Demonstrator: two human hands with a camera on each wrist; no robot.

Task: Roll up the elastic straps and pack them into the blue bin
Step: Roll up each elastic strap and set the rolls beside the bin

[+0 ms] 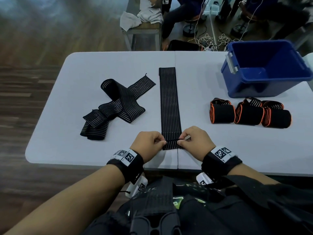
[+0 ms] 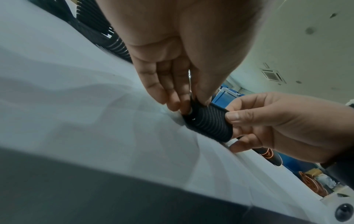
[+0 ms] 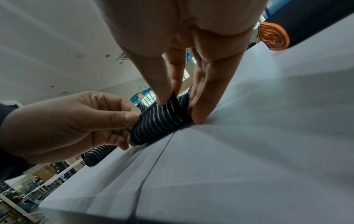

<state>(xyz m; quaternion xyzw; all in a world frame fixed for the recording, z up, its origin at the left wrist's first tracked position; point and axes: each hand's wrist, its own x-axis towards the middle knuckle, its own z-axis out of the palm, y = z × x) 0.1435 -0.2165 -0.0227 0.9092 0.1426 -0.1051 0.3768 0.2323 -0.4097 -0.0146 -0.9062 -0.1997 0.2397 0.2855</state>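
A long black strap with thin pale stripes (image 1: 169, 102) lies flat down the middle of the grey table (image 1: 84, 65). Its near end is folded into a small roll (image 2: 208, 122) (image 3: 161, 121). My left hand (image 1: 149, 141) pinches the roll's left edge between thumb and fingers. At the right edge my right hand (image 1: 194, 139) pinches it the same way. Two loose striped straps (image 1: 116, 106) lie crossed in a heap to the left. Three rolled black-and-orange straps (image 1: 249, 114) sit to the right. The blue bin (image 1: 265, 68) stands at the far right, nothing visible inside.
The table's near edge runs just below my wrists, with a seam (image 1: 176, 158) down its middle. Beyond the far edge stand a bench with white cloths (image 1: 144, 17), tangled cables on the floor and a seated person's legs (image 1: 177, 17).
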